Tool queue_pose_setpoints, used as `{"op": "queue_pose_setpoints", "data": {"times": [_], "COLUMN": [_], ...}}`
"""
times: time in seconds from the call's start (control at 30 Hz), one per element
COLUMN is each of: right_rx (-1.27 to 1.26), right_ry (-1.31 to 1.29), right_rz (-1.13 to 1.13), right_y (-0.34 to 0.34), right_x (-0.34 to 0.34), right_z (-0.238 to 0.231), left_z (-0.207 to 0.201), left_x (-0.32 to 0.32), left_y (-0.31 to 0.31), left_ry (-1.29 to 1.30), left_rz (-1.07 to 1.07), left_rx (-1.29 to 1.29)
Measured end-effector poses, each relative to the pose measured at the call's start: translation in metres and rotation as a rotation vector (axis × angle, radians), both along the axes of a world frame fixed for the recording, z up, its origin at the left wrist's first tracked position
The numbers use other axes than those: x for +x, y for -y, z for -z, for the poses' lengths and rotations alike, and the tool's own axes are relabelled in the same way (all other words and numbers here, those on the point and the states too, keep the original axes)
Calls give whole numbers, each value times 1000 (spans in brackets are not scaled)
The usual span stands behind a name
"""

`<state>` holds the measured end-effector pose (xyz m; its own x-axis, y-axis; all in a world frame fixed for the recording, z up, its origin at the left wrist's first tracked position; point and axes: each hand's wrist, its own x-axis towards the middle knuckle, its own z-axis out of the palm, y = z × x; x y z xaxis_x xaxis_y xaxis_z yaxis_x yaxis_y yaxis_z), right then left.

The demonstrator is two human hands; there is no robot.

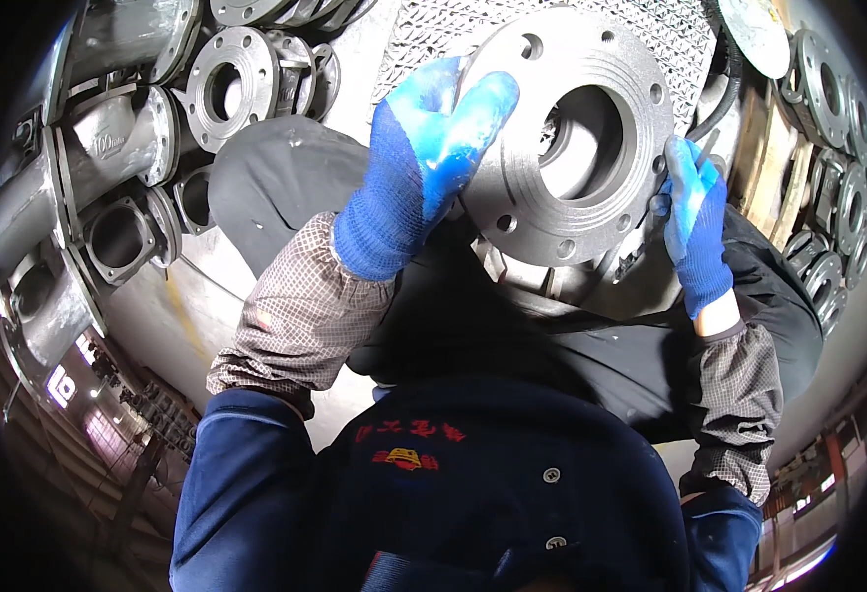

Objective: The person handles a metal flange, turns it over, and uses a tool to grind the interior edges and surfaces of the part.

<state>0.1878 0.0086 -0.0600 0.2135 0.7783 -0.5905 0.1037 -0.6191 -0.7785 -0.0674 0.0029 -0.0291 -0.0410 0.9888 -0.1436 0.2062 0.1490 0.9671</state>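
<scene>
A large grey metal flange [512, 178] with a round central bore and several bolt holes stands tilted in front of me, its ringed face toward me. My left hand [433, 148], in a blue coated glove, grips its left rim. The thumb lies over the edge of the face, and the fingers are largely hidden behind it. My right hand [692, 202], gloved the same way, is closed at the flange's right edge. A slim metal rod [712, 140] sticks out past its fingertips; its kind is unclear, and part of it is hidden by the glove.
Flanged castings [226, 89] and pipe fittings [108, 138] are stacked on the left. More flanged parts [853, 212] line the right, beside wooden boards [774, 178]. Behind the flange lies a patterned metal plate [665, 44]. My knees [271, 183] flank the work.
</scene>
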Motion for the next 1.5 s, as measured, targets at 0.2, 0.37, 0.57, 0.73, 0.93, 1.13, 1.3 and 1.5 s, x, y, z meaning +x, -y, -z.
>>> {"op": "queue_pose_setpoints", "data": {"times": [0.2, 0.37, 0.57, 0.73, 0.93, 1.13, 1.3, 1.5], "right_rx": [-117, 112, 290, 716, 513, 571, 1381, 1433], "right_ry": [-79, -82, -8, 242, 182, -259, 556, 1083], "right_rz": [-60, -439, -529, -601, -289, 73, -117, 124], "right_y": [-18, -39, -61, -45, -46, -10, 53, 152], "right_x": [10, 28, 12, 20, -12, 15, 74, 140], "right_z": [17, 35, 36, 45, 59, -113, -195, -204], "left_z": [-8, -19, -13, 1, -8, -104, -143, -177], "left_x": [5, 10, -3, 5, -19, 34, 50, 137], "left_y": [-21, -47, -69, -71, -59, -24, -3, -4], "left_ry": [-421, -461, -445, -200, -516, -86, -346, 316], "left_rz": [209, 331, 185, 148, 241, 135, 107, 549], "left_rx": [572, 692, 490, 365, 725, 692, 1187, 1212]}}
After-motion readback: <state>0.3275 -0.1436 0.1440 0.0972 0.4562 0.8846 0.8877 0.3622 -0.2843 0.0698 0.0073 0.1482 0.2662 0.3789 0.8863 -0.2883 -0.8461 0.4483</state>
